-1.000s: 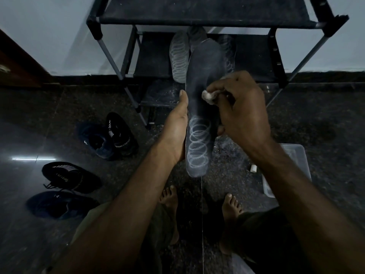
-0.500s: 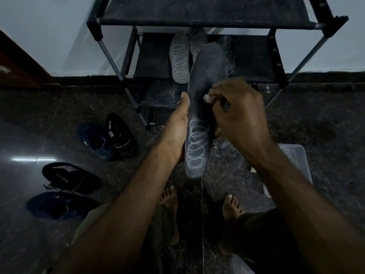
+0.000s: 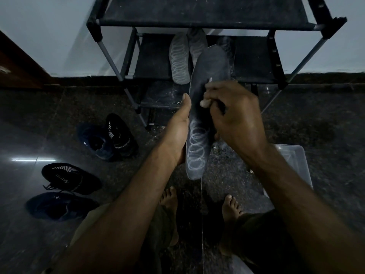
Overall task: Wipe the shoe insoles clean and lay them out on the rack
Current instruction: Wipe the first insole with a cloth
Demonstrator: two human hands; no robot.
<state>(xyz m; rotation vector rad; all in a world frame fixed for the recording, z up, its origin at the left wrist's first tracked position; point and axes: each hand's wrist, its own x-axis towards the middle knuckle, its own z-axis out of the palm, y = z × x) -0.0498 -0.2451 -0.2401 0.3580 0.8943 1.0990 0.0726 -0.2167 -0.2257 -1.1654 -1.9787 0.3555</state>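
Note:
A dark grey insole (image 3: 209,68) with pale ring patterns near its heel stands upright in front of me. My left hand (image 3: 177,131) grips its left edge, thumb up along the side. My right hand (image 3: 235,117) presses a small pale wipe (image 3: 204,103) against the insole's middle. Three more insoles (image 3: 178,60) lie on the middle shelf of the black rack (image 3: 197,14), partly hidden behind the held one.
Four dark shoes lie on the dark stone floor at my left, two near the rack (image 3: 106,139) and two closer (image 3: 67,177). A clear plastic tub (image 3: 296,165) sits at the right behind my right arm. My bare feet (image 3: 169,202) are below.
My right hand with the wipe has slid down the insole from its upper middle toward the centre. The insole has tilted slightly and its toe shows more above my hand.

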